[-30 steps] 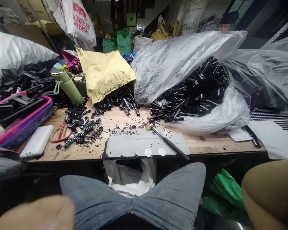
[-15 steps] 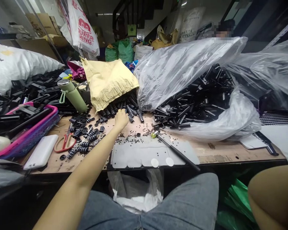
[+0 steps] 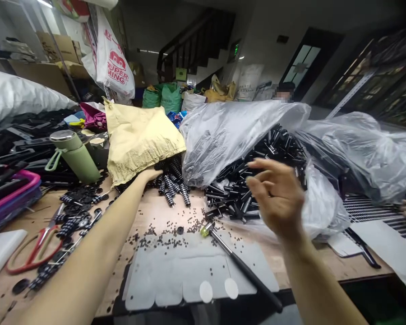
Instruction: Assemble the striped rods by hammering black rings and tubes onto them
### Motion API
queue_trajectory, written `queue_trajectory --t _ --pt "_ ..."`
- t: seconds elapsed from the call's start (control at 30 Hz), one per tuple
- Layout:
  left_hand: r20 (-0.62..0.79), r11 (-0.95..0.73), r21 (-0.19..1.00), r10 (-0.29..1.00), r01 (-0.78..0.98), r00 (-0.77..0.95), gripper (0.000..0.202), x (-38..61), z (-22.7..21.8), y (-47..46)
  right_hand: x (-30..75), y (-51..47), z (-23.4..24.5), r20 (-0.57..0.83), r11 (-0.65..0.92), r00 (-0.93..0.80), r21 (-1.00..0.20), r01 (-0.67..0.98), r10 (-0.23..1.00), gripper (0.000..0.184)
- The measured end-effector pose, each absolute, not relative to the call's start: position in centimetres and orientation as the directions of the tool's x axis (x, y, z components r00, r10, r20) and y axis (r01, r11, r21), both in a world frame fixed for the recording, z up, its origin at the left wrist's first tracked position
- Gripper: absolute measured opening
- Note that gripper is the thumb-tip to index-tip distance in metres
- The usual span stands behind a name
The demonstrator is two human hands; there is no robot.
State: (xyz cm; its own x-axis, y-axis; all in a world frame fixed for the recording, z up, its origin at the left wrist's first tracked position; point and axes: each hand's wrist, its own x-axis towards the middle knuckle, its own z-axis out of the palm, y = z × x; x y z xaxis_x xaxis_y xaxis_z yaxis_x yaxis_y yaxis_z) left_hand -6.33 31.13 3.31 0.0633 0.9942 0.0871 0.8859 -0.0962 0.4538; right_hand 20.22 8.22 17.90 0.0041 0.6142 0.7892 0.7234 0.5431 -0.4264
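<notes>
The left hand (image 3: 149, 175) is resting by black-and-white ribbed rods (image 3: 171, 186) under a pale-yellow woven sack (image 3: 142, 140), grip hidden, unreadable; the right hand (image 3: 280, 198) is hovering, fingertips parted. A low wrist should be disturbing fewer rods.

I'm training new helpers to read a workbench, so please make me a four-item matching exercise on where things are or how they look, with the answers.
Things
1. Left hand
2. Right hand
3. Hammer
4. Scissors

Places or looks
A. Lying across the grey sheet
B. Raised, thumb and forefinger apart, in front of the black pieces in the clear plastic bag
C. Red-handled
D. At the mouth of the yellow sack

Right pairs: 1-D, 2-B, 3-A, 4-C
</notes>
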Motion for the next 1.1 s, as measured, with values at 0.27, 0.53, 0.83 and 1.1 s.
queue_trajectory --t 0.27,0.53,0.83,1.1 --pt "0.035 -0.246 0.265 0.969 0.932 0.245 0.055 -6.5 0.4 22.8 23.1 16.9 5.7 0.099 0.023 -0.007 -0.167 0.986 0.995 0.017" --pt "0.333 -0.413 0.487 0.902 0.770 0.273 0.047 -3.8 3.2 12.5 20.3 12.8 6.2 0.095 0.088 -0.057 -0.371 0.924 0.994 0.029" --pt "0.326 -0.332 0.916 0.943 0.223 0.064 0.018 -1.5 4.4 2.7 12.6 1.3 4.6 -0.293 -0.347 -0.298 -0.926 -0.147 0.909 0.044" --pt "0.711 -0.747 0.508 0.645 0.429 0.280 0.028 -2.6 1.6 -1.2 11.4 -2.6 3.4 -0.340 -0.440 -0.324 -0.840 -0.316 0.883 0.055"
